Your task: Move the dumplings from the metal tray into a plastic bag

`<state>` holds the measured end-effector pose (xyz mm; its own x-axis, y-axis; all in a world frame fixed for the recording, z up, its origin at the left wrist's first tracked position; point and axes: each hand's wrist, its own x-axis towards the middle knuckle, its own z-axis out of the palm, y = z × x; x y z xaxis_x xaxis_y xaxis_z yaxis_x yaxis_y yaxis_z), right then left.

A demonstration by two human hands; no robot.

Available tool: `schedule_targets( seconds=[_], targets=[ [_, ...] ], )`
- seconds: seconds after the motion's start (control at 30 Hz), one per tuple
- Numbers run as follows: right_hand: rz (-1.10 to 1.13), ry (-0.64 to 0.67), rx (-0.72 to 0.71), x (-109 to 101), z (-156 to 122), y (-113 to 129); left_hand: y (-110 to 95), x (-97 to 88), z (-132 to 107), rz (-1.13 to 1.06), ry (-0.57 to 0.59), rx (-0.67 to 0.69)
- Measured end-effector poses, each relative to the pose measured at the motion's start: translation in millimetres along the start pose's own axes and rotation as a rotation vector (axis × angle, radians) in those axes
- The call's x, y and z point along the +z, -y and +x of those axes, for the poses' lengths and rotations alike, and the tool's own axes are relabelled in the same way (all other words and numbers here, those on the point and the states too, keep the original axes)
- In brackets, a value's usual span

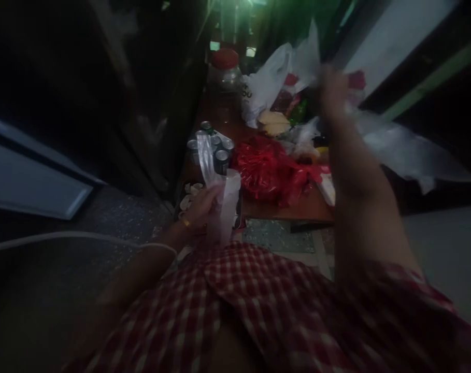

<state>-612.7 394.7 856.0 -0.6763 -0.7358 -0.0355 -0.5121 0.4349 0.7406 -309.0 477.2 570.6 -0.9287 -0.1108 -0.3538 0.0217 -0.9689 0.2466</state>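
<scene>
The left hand (201, 205) grips a clear bag (219, 194) at the table's (297, 210) near edge, beside the cans (212, 146); the blurred right hand (333, 90), raised over the far end, clutches another bag (398, 147)

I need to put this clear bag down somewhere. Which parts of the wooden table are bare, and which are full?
Bare wood shows on the wooden table between the red-lidded jar and the cans, left of the white bag, and along the near edge below the red bag. The middle and right side are crowded. The left hand holds a clear bag; the right hand is blurred.
</scene>
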Motion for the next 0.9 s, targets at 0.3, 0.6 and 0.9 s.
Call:
schedule_targets(
  seconds=[0.3, 0.6, 0.9],
  targets=[
    [0.657, 0.577, -0.326, 46, -120, 102, -18, 4.5, -5, 0.389, 0.182, 0.07],
    [0.979, 0.993, -0.188, 38, -241, 89, -28, 8.3, 14, 0.701, 0.353, 0.331],
    [0.809, 0.629, -0.086, -11, -258, 56, -30, 22.5, 11, 0.824, 0.552, 0.452]
  ],
)
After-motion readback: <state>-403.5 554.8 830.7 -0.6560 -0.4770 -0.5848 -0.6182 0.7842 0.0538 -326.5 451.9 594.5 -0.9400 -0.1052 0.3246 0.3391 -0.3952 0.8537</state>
